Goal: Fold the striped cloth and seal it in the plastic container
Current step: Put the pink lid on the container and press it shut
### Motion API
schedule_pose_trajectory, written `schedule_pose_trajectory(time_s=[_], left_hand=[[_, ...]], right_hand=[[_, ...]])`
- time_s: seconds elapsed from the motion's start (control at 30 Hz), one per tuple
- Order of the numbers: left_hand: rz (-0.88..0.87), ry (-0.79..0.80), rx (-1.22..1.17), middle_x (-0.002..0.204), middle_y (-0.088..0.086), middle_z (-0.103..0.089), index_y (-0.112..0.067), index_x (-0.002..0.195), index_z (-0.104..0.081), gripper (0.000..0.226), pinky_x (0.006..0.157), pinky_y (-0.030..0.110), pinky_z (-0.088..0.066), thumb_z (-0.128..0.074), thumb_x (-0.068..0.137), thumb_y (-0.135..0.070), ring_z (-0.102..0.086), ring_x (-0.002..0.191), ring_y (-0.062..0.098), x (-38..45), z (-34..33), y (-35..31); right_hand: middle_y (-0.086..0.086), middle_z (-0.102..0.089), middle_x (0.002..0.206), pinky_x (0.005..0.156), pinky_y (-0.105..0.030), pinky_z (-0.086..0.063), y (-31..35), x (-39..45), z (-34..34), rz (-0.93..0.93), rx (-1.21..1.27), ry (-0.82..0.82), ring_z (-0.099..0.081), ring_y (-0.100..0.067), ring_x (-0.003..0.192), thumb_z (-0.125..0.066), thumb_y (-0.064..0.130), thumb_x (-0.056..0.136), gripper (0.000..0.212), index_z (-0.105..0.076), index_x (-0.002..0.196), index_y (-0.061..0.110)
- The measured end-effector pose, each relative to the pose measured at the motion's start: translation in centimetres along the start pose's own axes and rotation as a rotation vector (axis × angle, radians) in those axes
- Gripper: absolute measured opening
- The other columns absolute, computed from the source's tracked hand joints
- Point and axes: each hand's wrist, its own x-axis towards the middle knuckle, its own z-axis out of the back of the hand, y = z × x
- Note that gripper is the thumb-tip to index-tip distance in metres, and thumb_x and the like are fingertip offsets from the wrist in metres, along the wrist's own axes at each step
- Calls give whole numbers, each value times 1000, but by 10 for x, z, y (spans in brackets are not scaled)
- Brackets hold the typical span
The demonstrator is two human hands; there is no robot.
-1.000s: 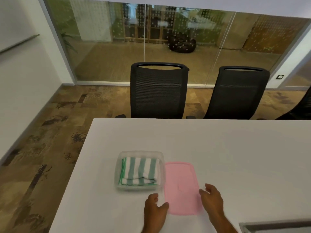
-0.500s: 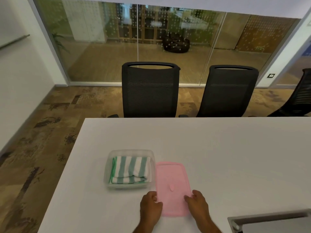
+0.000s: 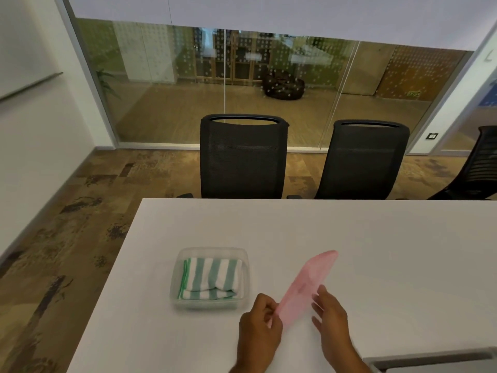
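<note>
Both hands up: left hand [image 3: 259, 323] pinching pink lid [image 3: 306, 286] (tilted), right hand [image 3: 332, 316] open alongside.

White surface [image 3: 349, 238]: clear plastic container [image 3: 188, 300] sits on it near the left edge, grey object [image 3: 435, 359] at the near-right corner.

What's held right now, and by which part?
The pink lid, tilted up off the table: left hand pinches its near edge; right hand is open beside it.
</note>
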Motion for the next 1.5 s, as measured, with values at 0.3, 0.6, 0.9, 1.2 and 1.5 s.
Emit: schedule_pose_trajectory(time_s=[0.3,0.6,0.9,1.2,1.5], left_hand=[[-757,-355,288,91,-6,-78,-18,82,-65,18,70,23,-57,-63,75,-1,-71,83,10,32,60,-43],[-931,-408,445,96,2,-75,-17,76,-58,26,83,34,-56,-75,66,1,-61,100,18,58,105,-34],[13,-126,-120,138,-10,-51,-51,126,-40,66,89,27,-55,-78,72,-56,-53,122,16,66,155,-22],[353,-244,-33,140,6,-58,-16,142,-48,76,93,42,-55,-84,75,-23,-62,115,30,77,177,17],[371,-188,151,138,6,-59,-20,138,-50,64,101,44,-50,-78,82,-34,-59,121,29,85,179,40]], right_hand=[[-21,-71,117,67,-47,-62,93,-58,-21,92,481,320,-74,-37,92,-40,57,94,61,-57,133,14],[-23,-75,104,57,-43,-62,119,-86,-46,57,308,488,-74,-43,86,-78,7,53,65,-64,116,1],[-22,-76,101,57,-44,-61,95,-74,-76,-15,188,561,-74,-42,85,-75,4,57,66,-58,120,12],[-17,-66,115,79,-52,-60,36,-42,-118,124,-78,445,-71,-37,95,-68,-9,82,54,-48,123,20],[-6,-52,145,111,-50,-40,-11,-40,-155,233,-481,227,-50,-31,131,-66,22,89,64,-37,147,20]])
